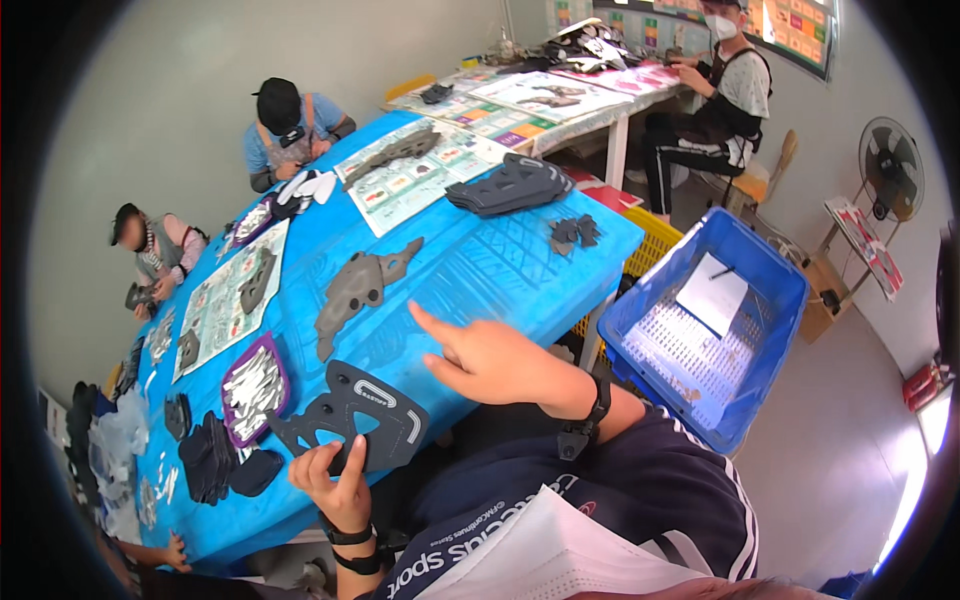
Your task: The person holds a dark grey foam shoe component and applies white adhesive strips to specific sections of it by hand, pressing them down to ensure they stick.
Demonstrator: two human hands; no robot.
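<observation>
My left hand [335, 485] grips the lower edge of a flat dark grey cut piece [385, 420], which looks like a shoe upper, with cut-out openings and pale curved lines. The piece is tilted up at the table's near edge. My right hand [490, 362] is above the table, forefinger stretched out and thumb apart, with nothing seen in it; its other fingers are partly hidden. Past that fingertip, a brownish-grey shaped piece [350, 295] with round holes lies on the blue tabletop [450, 300]. A purple basket [284, 385] of white strips stands beyond my left hand.
Black pieces [208, 460] are piled left of my left hand. A stack of dark grey pieces [510, 187] and small scraps [574, 234] lie at the far right. A blue crate [765, 290] stands right of the table. Several people sit around the tables.
</observation>
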